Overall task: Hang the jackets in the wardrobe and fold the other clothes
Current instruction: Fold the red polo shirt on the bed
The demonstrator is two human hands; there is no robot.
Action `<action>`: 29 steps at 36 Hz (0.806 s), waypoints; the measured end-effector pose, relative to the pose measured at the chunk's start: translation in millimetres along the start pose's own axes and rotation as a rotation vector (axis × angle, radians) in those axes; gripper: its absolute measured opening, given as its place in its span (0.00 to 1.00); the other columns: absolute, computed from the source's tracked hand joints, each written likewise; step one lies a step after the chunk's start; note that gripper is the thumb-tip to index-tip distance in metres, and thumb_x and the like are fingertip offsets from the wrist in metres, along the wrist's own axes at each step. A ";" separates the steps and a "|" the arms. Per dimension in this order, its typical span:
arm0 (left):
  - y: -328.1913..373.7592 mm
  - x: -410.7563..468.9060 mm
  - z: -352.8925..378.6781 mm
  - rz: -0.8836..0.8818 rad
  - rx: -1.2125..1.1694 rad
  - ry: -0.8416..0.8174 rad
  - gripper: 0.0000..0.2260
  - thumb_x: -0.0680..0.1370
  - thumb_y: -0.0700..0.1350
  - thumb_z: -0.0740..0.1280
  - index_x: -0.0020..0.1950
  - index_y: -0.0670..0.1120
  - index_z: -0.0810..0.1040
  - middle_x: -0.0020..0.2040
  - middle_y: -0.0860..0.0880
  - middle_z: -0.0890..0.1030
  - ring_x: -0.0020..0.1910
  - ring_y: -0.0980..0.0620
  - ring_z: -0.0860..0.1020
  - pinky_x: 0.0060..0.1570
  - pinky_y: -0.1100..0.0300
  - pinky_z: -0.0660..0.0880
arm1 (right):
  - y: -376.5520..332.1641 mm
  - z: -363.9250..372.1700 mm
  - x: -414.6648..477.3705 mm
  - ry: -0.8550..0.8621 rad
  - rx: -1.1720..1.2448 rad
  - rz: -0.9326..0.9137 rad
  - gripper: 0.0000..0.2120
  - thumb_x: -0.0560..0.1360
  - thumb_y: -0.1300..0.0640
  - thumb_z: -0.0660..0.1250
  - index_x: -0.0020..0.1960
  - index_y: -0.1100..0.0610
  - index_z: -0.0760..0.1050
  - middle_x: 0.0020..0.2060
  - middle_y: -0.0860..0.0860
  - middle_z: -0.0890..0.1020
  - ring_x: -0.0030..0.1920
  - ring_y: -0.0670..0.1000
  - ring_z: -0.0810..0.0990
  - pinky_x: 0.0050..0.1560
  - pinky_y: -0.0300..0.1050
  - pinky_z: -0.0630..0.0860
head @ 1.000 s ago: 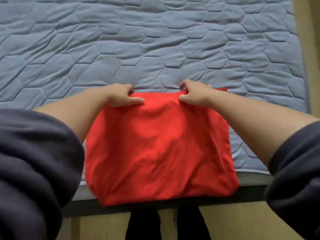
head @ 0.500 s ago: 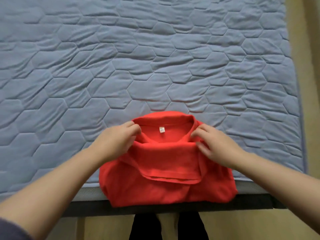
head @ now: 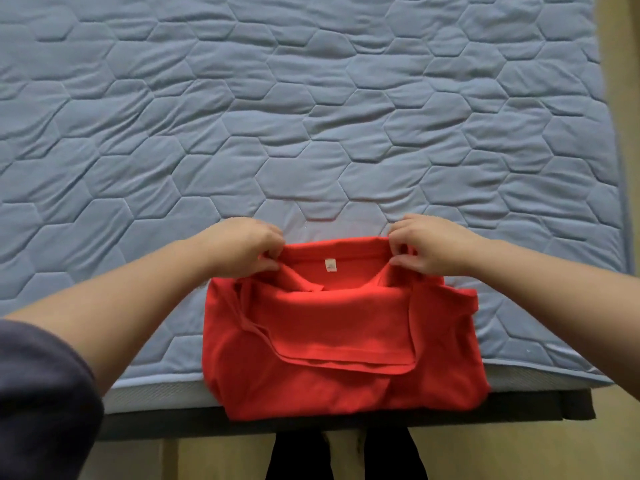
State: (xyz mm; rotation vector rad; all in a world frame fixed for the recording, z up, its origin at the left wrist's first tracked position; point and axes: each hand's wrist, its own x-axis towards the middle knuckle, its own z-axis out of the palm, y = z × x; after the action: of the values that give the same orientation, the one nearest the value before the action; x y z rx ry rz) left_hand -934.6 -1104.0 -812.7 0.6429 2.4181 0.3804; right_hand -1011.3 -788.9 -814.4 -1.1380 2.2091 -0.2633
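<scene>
Your left grip (head: 249, 247) and right grip (head: 433, 247) each pinch a collar corner of the red shirt (head: 346, 327), which lies half-folded between them and toward you on the bed (head: 311, 133). Likely light and floppy: lift both corners evenly.

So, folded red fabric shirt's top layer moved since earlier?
Yes: the red shirt's top layer came toward the blue quilted mattress's near edge, exposing the white collar label.

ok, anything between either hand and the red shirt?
Nothing visible. The left hand and the right hand both pinch the red shirt at its collar edge, one at each end, on the mattress.
</scene>
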 end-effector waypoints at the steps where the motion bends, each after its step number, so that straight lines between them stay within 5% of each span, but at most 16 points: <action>1: -2.2 0.8 0.8 -0.080 -0.144 0.076 0.06 0.74 0.46 0.70 0.40 0.46 0.76 0.40 0.51 0.78 0.43 0.46 0.77 0.41 0.57 0.71 | 2.2 -0.3 0.5 0.025 0.084 0.049 0.07 0.72 0.57 0.71 0.37 0.55 0.75 0.36 0.45 0.74 0.42 0.54 0.77 0.43 0.47 0.71; 3: -7.5 6.0 3.1 -0.228 -0.341 0.161 0.10 0.75 0.43 0.70 0.36 0.48 0.72 0.32 0.54 0.74 0.38 0.48 0.75 0.35 0.66 0.66 | 5.8 1.5 4.1 0.069 0.170 0.133 0.09 0.74 0.59 0.70 0.37 0.53 0.72 0.33 0.46 0.74 0.38 0.54 0.76 0.39 0.43 0.65; 5: -10.3 14.6 8.4 -0.310 -0.374 0.138 0.11 0.76 0.44 0.69 0.37 0.48 0.70 0.33 0.54 0.73 0.40 0.47 0.74 0.33 0.63 0.63 | 8.7 7.1 10.9 0.061 0.197 0.208 0.08 0.77 0.58 0.66 0.40 0.52 0.71 0.35 0.50 0.77 0.39 0.55 0.76 0.39 0.42 0.62; 11: -5.9 39.8 25.9 -0.535 -0.227 0.128 0.06 0.80 0.47 0.61 0.51 0.45 0.68 0.52 0.41 0.79 0.51 0.40 0.76 0.38 0.54 0.61 | 13.4 38.9 32.9 0.056 0.167 0.439 0.07 0.81 0.52 0.58 0.48 0.54 0.66 0.49 0.62 0.80 0.50 0.63 0.78 0.43 0.51 0.67; 16: 9.1 37.5 32.1 -0.475 0.035 0.255 0.08 0.81 0.47 0.57 0.55 0.43 0.67 0.53 0.41 0.79 0.51 0.38 0.77 0.40 0.51 0.64 | -2.1 44.8 35.6 0.143 0.033 0.500 0.09 0.81 0.52 0.55 0.54 0.57 0.67 0.53 0.59 0.78 0.54 0.62 0.76 0.46 0.53 0.67; 19: 17.0 23.2 31.1 -0.504 -0.100 0.413 0.13 0.79 0.50 0.58 0.57 0.43 0.71 0.54 0.42 0.77 0.54 0.39 0.75 0.48 0.47 0.70 | -6.9 43.1 20.6 0.321 0.098 0.484 0.13 0.79 0.51 0.58 0.59 0.57 0.71 0.56 0.56 0.75 0.58 0.60 0.73 0.54 0.56 0.70; 22: 20.5 -9.6 23.2 -0.336 -0.297 0.555 0.16 0.74 0.48 0.55 0.56 0.42 0.74 0.51 0.43 0.78 0.52 0.42 0.75 0.52 0.48 0.71 | -10.7 32.9 -10.3 0.460 0.146 0.342 0.20 0.75 0.50 0.57 0.63 0.57 0.70 0.61 0.55 0.74 0.62 0.58 0.72 0.58 0.55 0.69; 25: 18.4 -41.4 16.9 -0.063 -0.188 0.397 0.19 0.64 0.43 0.53 0.52 0.45 0.74 0.48 0.46 0.78 0.49 0.43 0.75 0.48 0.49 0.73 | -8.9 28.4 -48.8 0.277 -0.016 0.117 0.29 0.65 0.54 0.56 0.66 0.55 0.68 0.66 0.54 0.73 0.64 0.55 0.71 0.59 0.50 0.66; 29: 8.7 -59.7 25.5 -0.011 -0.031 0.153 0.32 0.61 0.41 0.58 0.66 0.48 0.69 0.63 0.50 0.74 0.61 0.49 0.71 0.53 0.51 0.73 | -0.4 35.9 -80.1 -0.022 -0.101 0.015 0.38 0.60 0.57 0.61 0.71 0.51 0.64 0.68 0.51 0.71 0.65 0.52 0.72 0.55 0.48 0.70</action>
State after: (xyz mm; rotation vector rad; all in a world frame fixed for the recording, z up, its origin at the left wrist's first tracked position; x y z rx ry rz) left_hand -873.8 -1125.2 -800.4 0.6068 2.5534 0.4773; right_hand -954.7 -722.2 -806.7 -1.1713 2.2321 -0.1335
